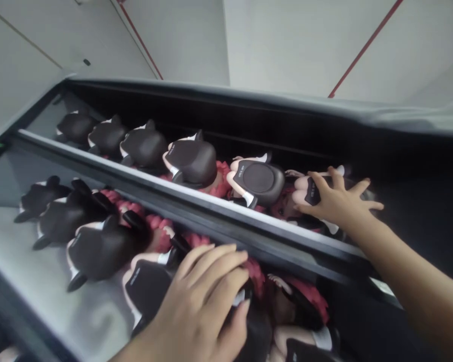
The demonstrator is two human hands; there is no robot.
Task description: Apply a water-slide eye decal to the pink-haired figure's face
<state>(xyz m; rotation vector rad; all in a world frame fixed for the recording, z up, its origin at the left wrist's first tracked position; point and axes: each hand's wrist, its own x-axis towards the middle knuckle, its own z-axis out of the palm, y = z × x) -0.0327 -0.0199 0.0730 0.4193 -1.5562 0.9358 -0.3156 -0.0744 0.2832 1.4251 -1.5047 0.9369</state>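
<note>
Anime-style figurines with pink hair, black rounded bases and bent legs in white socks and black shoes lie in rows in a black-walled case. My right hand (337, 201), fingers spread wide, rests over the rightmost figurine (312, 192) of the upper row; its base is partly hidden. Beside it lies another figurine (259, 180) with a round disc on its base. Lower down, my left hand (207, 296) reaches over the lower row with its fingers extended. Under and beside it show a figurine (147, 287) and another black base (258, 327); contact there is partly hidden.
A white-edged divider (136, 173) separates the two rows. More figurines (98, 249) lie at the left of the lower row. A grey rim (249, 93) runs along the back of the case. Beyond it is a pale floor (287, 45) with red lines.
</note>
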